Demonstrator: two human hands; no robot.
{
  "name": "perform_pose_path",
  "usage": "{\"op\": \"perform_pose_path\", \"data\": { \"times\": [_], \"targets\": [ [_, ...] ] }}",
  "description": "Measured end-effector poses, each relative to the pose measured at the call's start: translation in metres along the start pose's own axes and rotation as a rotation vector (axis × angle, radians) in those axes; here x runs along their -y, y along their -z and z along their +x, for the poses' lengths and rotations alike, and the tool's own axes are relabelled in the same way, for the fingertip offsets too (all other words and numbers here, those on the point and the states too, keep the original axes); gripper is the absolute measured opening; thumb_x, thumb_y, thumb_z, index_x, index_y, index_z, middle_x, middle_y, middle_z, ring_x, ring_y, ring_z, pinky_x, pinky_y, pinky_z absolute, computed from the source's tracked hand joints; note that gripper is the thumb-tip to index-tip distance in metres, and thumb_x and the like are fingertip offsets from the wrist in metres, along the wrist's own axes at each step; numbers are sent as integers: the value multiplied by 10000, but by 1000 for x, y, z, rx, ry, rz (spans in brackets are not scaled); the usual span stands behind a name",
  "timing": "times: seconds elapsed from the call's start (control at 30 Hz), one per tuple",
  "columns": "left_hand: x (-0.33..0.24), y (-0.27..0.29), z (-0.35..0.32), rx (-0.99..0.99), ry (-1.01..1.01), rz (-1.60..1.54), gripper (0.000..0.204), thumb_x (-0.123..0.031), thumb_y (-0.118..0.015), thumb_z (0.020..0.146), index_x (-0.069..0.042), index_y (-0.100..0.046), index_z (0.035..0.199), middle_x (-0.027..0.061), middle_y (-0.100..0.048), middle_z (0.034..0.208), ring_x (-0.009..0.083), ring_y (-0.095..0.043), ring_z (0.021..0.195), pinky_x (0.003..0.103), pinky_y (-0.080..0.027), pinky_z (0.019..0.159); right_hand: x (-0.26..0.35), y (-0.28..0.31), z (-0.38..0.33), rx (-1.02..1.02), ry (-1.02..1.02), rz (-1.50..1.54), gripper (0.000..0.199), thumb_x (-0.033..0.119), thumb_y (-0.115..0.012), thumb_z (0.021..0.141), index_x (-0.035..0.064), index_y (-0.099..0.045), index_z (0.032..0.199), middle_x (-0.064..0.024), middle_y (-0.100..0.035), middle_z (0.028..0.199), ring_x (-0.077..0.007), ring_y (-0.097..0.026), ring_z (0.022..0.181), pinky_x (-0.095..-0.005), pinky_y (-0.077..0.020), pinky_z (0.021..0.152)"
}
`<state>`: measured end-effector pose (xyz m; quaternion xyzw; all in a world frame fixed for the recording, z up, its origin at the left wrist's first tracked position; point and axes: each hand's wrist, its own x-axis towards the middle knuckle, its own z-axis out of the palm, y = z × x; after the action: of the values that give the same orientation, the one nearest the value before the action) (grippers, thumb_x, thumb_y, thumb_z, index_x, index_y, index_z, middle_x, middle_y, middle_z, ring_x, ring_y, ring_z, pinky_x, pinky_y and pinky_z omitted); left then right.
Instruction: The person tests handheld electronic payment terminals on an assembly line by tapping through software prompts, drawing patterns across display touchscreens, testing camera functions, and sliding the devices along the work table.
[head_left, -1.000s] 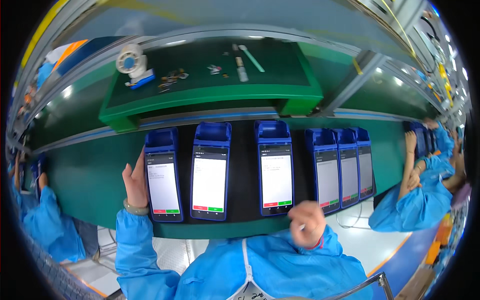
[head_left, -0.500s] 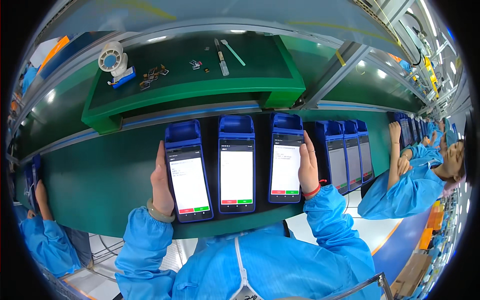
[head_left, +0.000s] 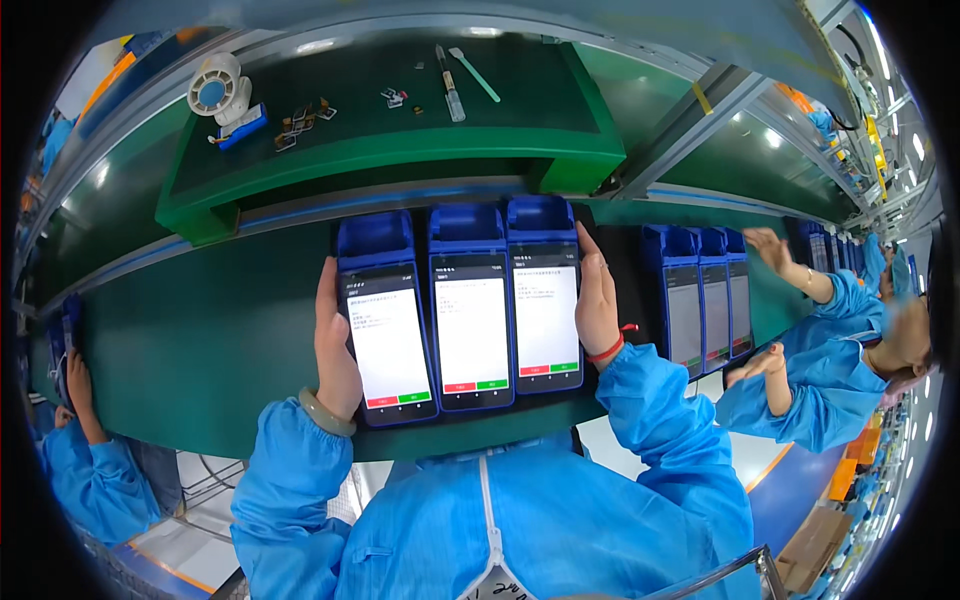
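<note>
Three blue handheld payment terminals with lit white screens lie side by side in front of me. My left hand [head_left: 337,345] presses along the outer side of the left terminal [head_left: 389,335], fingers stretched along its edge. On the other end, my right hand [head_left: 597,300] grips the outer side of the right terminal [head_left: 548,310] the same way. Between them lies the middle terminal [head_left: 473,330], touched by neither hand. Its lower end is close against the right terminal; a narrow gap shows beside the left one. Each screen has a red and a green button at the bottom.
A green raised shelf [head_left: 400,160] behind holds a small white fan [head_left: 220,95], a pen-like tool [head_left: 450,85], a pale green stick [head_left: 475,75] and small cards. Three more terminals [head_left: 697,300] stand right, near a co-worker's hands [head_left: 765,365]. Another co-worker's hand [head_left: 80,395] is far left.
My hands have come closer together, bringing the outer terminals in toward the middle one, so the gaps narrowed. The co-worker on the right has moved their arms apart, hands now spread.
</note>
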<state>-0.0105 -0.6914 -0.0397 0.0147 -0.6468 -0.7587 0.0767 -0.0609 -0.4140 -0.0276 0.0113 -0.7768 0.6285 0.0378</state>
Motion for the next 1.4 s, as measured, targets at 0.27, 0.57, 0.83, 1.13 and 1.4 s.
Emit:
{"op": "perform_pose_path", "data": {
  "times": [0.27, 0.57, 0.83, 1.13, 1.4],
  "targets": [
    [-16, -3, -13, 91, 148, 72, 779, -146, -496, 779, -62, -103, 1445, 198, -337, 1380, 282, -403, 1237, 356, -307, 1041, 14, 7, -15, 47, 15, -222, 522, 191, -475, 933, -4, -298, 1384, -211, -428, 1301, -248, -467, 1154, -308, -378, 951],
    [-15, -1, -46, 187, -8, 421, 954, -19, -580, 669, -2, -1, 1428, 252, -186, 1424, 326, -299, 1300, 382, -293, 1043, 39, -1, -119, 118, 578, -850, 381, 143, -700, 613, 116, -680, 993, -111, -518, 982, -258, -459, 857, -373, -384, 756],
    [-2, 4, -48, 200, -66, 306, 900, 30, -491, 672, 25, 8, 1421, 282, -144, 1436, 341, -232, 1339, 395, -264, 1062, 27, -22, -117, 104, 572, -857, 363, 229, -702, 605, 162, -695, 961, -71, -549, 1021, -206, -484, 893, -378, -342, 815],
    [-4, 4, -51, 145, -85, 243, 931, 56, -458, 616, 19, -1, 1426, 247, -147, 1453, 322, -240, 1335, 390, -222, 1079, 4, 19, -113, -119, 509, -745, 299, 57, -652, 675, 61, -665, 974, -141, -531, 1008, -274, -507, 873, -338, -458, 703],
    [0, 0, -48, 166, -101, 250, 937, 5, -510, 633, 26, -7, 1423, 260, -177, 1439, 323, -274, 1315, 387, -219, 1077, -6, 39, -110, -297, 396, -572, 370, 14, -638, 704, 16, -596, 1071, -144, -539, 984, -271, -551, 836, -321, -470, 707]
  ]
}}
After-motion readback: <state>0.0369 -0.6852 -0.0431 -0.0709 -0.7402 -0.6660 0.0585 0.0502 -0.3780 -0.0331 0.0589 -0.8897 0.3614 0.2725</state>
